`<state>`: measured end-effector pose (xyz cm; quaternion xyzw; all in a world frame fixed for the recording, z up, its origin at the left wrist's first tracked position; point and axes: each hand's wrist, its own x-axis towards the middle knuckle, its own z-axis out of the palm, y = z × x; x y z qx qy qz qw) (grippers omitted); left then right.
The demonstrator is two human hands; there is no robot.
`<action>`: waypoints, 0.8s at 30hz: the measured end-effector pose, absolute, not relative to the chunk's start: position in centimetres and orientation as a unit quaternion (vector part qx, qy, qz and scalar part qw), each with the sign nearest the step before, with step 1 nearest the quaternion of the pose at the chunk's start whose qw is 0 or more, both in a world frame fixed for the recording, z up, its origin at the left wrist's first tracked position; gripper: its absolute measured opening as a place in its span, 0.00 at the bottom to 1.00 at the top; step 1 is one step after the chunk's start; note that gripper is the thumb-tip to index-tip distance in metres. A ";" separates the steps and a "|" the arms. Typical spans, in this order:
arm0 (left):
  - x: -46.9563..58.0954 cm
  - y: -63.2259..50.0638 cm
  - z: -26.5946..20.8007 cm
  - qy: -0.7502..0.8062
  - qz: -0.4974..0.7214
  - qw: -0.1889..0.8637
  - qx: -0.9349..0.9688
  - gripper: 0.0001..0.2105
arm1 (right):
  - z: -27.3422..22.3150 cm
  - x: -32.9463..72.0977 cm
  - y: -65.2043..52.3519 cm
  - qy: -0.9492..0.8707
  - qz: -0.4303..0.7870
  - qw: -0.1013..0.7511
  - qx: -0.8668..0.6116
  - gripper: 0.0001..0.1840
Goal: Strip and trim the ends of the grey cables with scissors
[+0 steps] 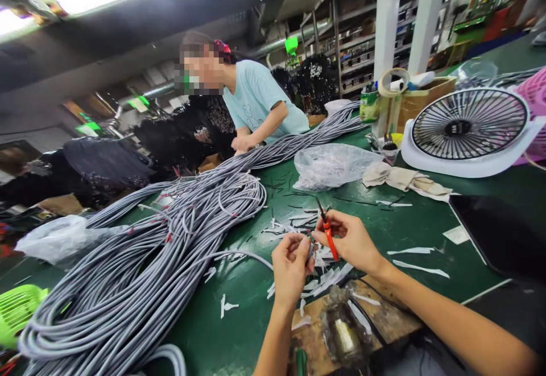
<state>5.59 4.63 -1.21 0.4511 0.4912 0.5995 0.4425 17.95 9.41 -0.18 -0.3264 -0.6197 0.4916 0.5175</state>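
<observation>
My left hand (293, 262) is closed in a pinch on the end of a grey cable (251, 255), which runs in from the large bundle at the left. Small coloured wire ends show between the fingertips. In my right hand (352, 239) is a pair of scissors (328, 235) with orange-red handles, its dark pointed tip aimed up and away from me. The fingertips of both hands almost meet at the cable end. White paper-like strips (326, 282) lie scattered under and around my hands.
A long bundle of grey cables (140, 256) covers the left side of the green table (205, 319). Opposite, a co-worker (260, 97) handles the bundle. A white fan (467, 131), plastic bag (336, 165), gloves (403, 180), dark screen (499, 234) and wooden board (315, 342) are nearby.
</observation>
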 end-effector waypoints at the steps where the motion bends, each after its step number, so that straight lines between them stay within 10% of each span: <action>1: 5.6 4.7 -1.2 0.484 0.603 0.451 0.446 0.11 | -0.2 18.0 9.5 -0.616 0.495 0.517 -0.328 0.13; 24: 5.1 4.8 -0.8 0.569 0.540 0.384 0.487 0.12 | -0.2 18.6 9.7 -0.589 0.502 0.548 -0.317 0.12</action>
